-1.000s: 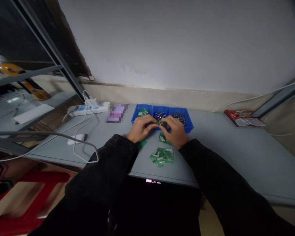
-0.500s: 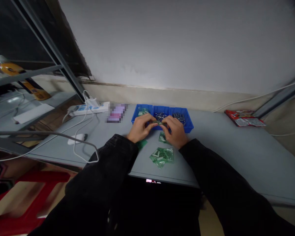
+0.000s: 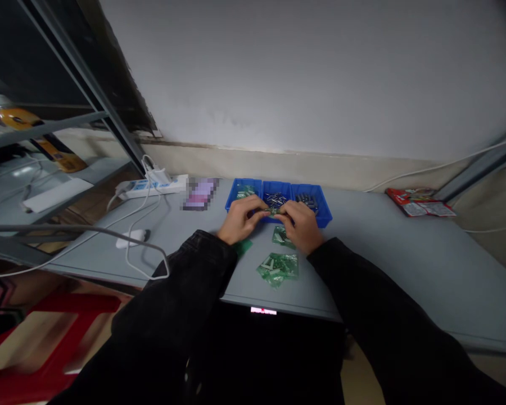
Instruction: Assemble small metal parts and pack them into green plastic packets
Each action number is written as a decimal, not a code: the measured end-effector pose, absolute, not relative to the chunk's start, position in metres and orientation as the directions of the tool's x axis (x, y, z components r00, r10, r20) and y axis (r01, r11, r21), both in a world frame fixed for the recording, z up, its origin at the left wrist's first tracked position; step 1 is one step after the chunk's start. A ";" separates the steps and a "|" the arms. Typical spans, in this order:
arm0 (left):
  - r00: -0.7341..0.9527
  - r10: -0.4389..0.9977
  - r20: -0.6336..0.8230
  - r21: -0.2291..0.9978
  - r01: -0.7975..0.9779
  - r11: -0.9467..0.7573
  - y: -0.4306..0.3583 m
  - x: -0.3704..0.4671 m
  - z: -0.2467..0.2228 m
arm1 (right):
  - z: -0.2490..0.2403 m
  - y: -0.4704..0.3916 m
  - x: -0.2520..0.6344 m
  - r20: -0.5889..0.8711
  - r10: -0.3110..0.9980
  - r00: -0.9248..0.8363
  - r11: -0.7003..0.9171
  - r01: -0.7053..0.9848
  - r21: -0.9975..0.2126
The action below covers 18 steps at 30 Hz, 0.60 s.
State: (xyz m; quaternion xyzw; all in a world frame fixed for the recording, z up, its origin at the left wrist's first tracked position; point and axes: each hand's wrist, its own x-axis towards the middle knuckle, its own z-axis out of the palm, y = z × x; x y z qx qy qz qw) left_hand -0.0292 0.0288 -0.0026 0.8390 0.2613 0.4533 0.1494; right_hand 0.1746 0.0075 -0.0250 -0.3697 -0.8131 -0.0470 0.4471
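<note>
Small green packet [image 3: 273, 212]: one, held up at the near edge of the middle blue bin [image 3: 277, 186]; finer detail too small to tell. Left hand [image 3: 241, 220]: thumb and fingers closed in a pinch on the packet's left end. Right hand [image 3: 301, 226]: likewise, pinching its right end. Middle bin contents: thin metal pieces [image 3: 275, 199]. Left blue bin [image 3: 229, 203]: adjoining the middle bin's left side; green bagged pieces inside. Right blue bin [image 3: 325, 215]: adjoining its right side; dark short pieces inside. Green bag [image 3: 280, 235]: just in front of the middle bin, beside the right hand. Green bag pile [image 3: 278, 270]: farther in front of the middle bin, white pieces showing. Red packet [image 3: 417, 205]: well to the middle bin's right.
</note>
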 end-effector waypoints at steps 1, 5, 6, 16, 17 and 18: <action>0.448 0.579 0.681 0.491 0.306 -0.816 0.028 -0.029 -0.002 | -0.025 0.007 0.174 0.764 0.560 -0.321 0.718 0.647 -0.255; 0.464 0.610 0.643 0.511 0.333 -0.792 0.028 -0.028 -0.002 | -0.026 0.007 0.174 0.770 0.560 -0.308 0.722 0.638 -0.270; 0.480 0.604 0.637 0.505 0.332 -0.797 0.028 -0.028 -0.003 | -0.026 0.006 0.174 0.771 0.557 -0.309 0.728 0.628 -0.274; 0.537 0.578 0.615 0.468 0.341 -0.815 0.033 -0.032 -0.008 | -0.021 -0.001 0.169 0.751 0.561 -0.348 0.750 0.599 -0.282; 0.541 0.570 0.618 0.461 0.337 -0.821 0.033 -0.033 -0.009 | -0.021 0.000 0.169 0.751 0.559 -0.352 0.752 0.595 -0.282; 0.544 0.563 0.622 0.457 0.332 -0.825 0.033 -0.033 -0.009 | -0.022 0.001 0.169 0.749 0.557 -0.358 0.757 0.591 -0.281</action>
